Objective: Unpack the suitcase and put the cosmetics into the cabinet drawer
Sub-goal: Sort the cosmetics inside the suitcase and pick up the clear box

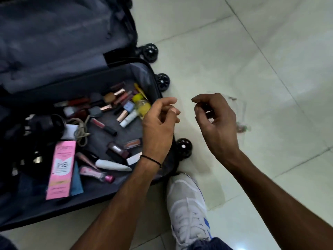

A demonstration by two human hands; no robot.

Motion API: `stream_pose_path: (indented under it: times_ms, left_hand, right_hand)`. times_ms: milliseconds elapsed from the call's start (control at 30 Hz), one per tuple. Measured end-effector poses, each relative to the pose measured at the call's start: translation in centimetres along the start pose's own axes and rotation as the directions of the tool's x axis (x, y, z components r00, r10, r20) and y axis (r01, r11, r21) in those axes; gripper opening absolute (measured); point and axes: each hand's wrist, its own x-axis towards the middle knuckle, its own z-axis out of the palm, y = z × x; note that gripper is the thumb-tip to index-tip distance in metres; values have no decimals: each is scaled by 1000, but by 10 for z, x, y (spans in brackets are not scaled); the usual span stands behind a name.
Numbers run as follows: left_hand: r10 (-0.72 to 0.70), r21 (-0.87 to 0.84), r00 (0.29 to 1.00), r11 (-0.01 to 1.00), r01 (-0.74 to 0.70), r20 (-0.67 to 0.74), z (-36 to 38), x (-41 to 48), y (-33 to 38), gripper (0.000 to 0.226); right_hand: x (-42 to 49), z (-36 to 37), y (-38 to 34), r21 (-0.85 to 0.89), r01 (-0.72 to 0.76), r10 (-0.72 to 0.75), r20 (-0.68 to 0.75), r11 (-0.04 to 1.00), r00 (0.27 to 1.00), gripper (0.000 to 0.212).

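Note:
An open dark suitcase (108, 186) lies on the floor at left. Its near half holds several loose cosmetics: a pink box (61, 168), a white tube (113, 166), a yellow bottle (144, 105), and lipsticks (119, 92). My left hand (158, 123) hovers over the suitcase's right rim with fingers loosely curled and nothing visible in them. To its right, above the bare floor, my right hand (216, 121) has curled fingers. A faint clear plastic bag (242, 126) shows just behind that hand; I cannot tell whether the hand holds it.
Black suitcase wheels (183, 147) stick out along the right rim. A white shoe (187, 204) stands just below the suitcase's corner. Pale floor tiles (261, 60) fill the right side. A cord (81, 129) and dark items lie in the suitcase's left part.

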Motion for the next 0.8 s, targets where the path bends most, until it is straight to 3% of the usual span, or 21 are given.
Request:
stream_pose_path:
  times_ms: [167,300,367,433,533,667,800]
  left_hand:
    - [7,133,975,991,23,-221,-67,20,-30,18]
    - [-13,412,966,903,123,-260,-107,34,-56,26]
    - [-28,533,977,835,140,-212,-117,40,-62,32]
    - [-19,613,995,787,74,-97,-123,48,-69,40]
    - [-47,662,998,749,1,51,-128,63,-79,51]
    - [-48,721,992,691,-51,117,-132,75,-84,58]
    - [-56,693,993,720,-33,105,-138,74,-85,49]
  right_hand:
    - [24,54,-31,-7,148,-140,281,989,949,21]
    - [41,105,-30,-365,234,21,577,901,817,41]
    - [47,127,-26,-515,265,130,608,815,783,49]
    - [50,145,-20,-601,247,234,607,760,760,72]
    - [46,160,-14,-610,149,329,598,779,731,103]
    - [28,155,-10,-600,157,322,611,785,723,95]
    - [12,146,-8,-572,91,332,590,815,736,91]
